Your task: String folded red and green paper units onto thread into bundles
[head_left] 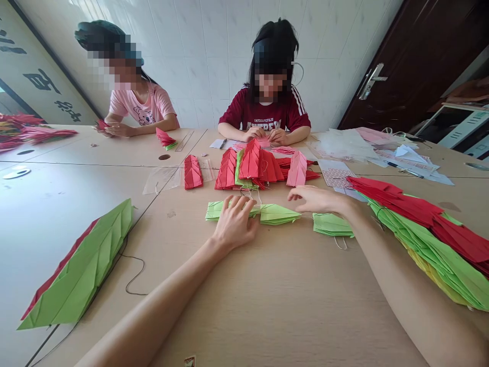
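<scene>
My left hand [237, 221] rests over a light green folded paper piece [213, 210], its fingers spread and slightly bent across it. A second green folded piece [278, 214] lies just right of that hand. My right hand [319, 199] is above the table with thumb and fingers apart, holding nothing I can see. Nearest to it are a pink folded paper piece [297, 169] and, partly behind my forearm, a third green piece [330, 225] with a white string loop [341, 244]. Beyond my hands stands a cluster of red folded paper pieces [251, 160].
A long green-and-red folded paper [84, 270] with dark cord lies left; a red, green and yellow stack [424, 229] lies right. A single red piece [193, 172] sits near clear plastic. Two people [263, 109] sit across the table. Papers and a pen [405, 169] lie back right.
</scene>
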A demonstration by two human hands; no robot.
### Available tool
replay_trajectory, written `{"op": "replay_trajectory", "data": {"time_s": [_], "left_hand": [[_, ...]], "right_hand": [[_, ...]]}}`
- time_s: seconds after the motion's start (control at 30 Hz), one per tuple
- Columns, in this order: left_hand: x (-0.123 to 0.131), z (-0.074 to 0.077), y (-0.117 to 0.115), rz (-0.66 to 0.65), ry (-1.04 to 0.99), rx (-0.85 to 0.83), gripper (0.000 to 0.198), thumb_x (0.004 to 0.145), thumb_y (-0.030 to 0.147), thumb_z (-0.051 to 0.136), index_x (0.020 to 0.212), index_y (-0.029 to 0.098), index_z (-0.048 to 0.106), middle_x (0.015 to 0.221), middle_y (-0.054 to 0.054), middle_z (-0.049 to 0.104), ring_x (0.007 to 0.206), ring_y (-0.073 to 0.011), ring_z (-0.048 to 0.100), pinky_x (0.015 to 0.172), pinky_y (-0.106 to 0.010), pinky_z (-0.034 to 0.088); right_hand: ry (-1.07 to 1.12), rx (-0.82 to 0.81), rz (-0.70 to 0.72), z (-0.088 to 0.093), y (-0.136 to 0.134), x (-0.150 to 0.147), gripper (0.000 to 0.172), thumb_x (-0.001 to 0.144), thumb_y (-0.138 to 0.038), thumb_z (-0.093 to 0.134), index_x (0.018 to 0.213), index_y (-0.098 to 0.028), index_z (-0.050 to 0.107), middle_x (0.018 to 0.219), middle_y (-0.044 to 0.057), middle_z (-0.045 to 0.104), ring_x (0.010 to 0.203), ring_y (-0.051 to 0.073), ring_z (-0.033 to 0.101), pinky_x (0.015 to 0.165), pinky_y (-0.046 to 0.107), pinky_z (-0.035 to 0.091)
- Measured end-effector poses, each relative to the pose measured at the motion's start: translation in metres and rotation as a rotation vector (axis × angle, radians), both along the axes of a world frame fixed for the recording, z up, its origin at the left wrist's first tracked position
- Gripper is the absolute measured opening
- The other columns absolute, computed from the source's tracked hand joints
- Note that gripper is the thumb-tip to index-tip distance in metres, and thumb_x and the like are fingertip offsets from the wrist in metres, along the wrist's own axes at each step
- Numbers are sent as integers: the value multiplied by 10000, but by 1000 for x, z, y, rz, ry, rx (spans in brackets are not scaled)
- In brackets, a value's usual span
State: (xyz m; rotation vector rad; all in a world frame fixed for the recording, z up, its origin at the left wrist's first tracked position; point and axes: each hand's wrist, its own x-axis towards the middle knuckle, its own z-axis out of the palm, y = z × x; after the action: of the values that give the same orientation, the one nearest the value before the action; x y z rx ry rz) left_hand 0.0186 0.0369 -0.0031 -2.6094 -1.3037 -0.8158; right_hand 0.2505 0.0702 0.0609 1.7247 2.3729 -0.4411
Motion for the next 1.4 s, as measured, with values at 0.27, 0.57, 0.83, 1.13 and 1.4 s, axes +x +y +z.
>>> {"op": "replay_trajectory", "data": {"time_s": [0.27,0.57,0.83,1.13,1.4], "left_hand": [[-1,-3,3,91,-22,-53,339,650,130,492,972,215,552,974,-58,613,958,-243,517,973,-432,330],[-1,-1,5,64,-79,-124,357,660,125,486,999,220,550,1002,-40,605,970,-227,517,941,-396,364],[-3,1,7,95,-210,-209,209,662,108,474,833,218,523,904,-20,593,924,-214,526,861,-372,396],[-4,0,8,81,-197,-227,304,618,88,480,891,221,481,936,-19,583,926,-219,498,851,-380,405],[-3,-2,7,58,-126,-181,316,609,82,487,879,228,561,953,-29,567,953,-225,488,905,-398,373]], "right_hand": [[325,-36,199,-17,-13,-39,474,639,-381,660,1042,-260,443,1148,46,474,1104,255,462,877,332,388],[303,-7,216,-18,-5,-29,233,658,-257,599,863,-233,491,977,23,492,910,219,525,750,288,398],[333,18,229,-15,-2,-25,252,669,-347,634,863,-230,525,997,18,494,860,194,510,726,277,395],[377,-13,216,-13,-4,-28,211,671,-323,613,848,-228,548,1007,21,486,845,186,508,738,283,406],[345,-17,238,-15,-3,-26,188,669,-292,597,844,-229,568,984,19,501,829,190,515,717,282,407]]}}
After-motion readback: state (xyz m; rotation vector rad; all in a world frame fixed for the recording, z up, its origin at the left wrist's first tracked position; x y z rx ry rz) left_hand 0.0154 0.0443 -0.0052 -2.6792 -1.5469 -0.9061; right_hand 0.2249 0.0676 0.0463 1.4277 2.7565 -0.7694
